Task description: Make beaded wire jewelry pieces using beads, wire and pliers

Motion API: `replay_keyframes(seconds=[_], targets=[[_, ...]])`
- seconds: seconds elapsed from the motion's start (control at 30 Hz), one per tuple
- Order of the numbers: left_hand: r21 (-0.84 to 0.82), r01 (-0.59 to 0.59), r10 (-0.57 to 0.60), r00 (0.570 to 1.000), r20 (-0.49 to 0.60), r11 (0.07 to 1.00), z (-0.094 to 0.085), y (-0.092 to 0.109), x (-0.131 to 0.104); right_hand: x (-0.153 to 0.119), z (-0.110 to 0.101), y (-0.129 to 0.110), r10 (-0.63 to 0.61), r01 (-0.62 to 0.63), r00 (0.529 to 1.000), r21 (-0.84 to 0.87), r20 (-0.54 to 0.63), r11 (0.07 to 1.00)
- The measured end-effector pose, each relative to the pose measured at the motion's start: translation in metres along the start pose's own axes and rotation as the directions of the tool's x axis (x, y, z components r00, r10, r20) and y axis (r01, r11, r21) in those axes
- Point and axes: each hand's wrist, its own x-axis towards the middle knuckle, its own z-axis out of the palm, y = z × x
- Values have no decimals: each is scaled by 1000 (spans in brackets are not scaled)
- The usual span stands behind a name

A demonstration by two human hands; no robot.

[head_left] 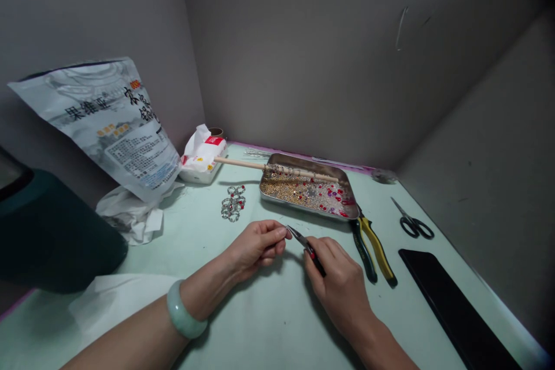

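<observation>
Plain grey walls (303, 58) meet in a corner behind a table (255, 335) with a pale green covering. Near the middle, the left hand (262, 245) has its fingers curled and its thumb pressed to the index finger; whatever lies in that pinch is too small to tell. The right hand (336, 274) is closed around small pliers (309, 248) with dark handles, their slim tip pointing far and left, right at the left hand's fingertips; whether the tip grips something cannot be made out. A pale green bangle (184, 312) circles the left wrist. Beyond the hands sits a metal tray (303, 208) of gold, clear, red and purple beads, with a wooden stick (243, 162) lying across it and reaching out to the left. Left of the tray lies a cluster of beaded rings (234, 203). To the right are larger yellow-and-green pliers (378, 250), scissors (411, 224) and a long black object (451, 306). At far left stand a printed pouch (117, 127) and a tissue pack (203, 156), with a dark green container (56, 231) nearer.
</observation>
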Motion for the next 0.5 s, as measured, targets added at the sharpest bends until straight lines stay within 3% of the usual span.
replay_keyframes(seconds=[0.27,0.5], targets=[[284,-46,39,999,31,958,-5,8,-1,4,-14,6,58,-95,983,208,175,974],[402,-74,8,986,164,913,-11,13,-4,13,-38,8,89,-263,911,402,403,877]])
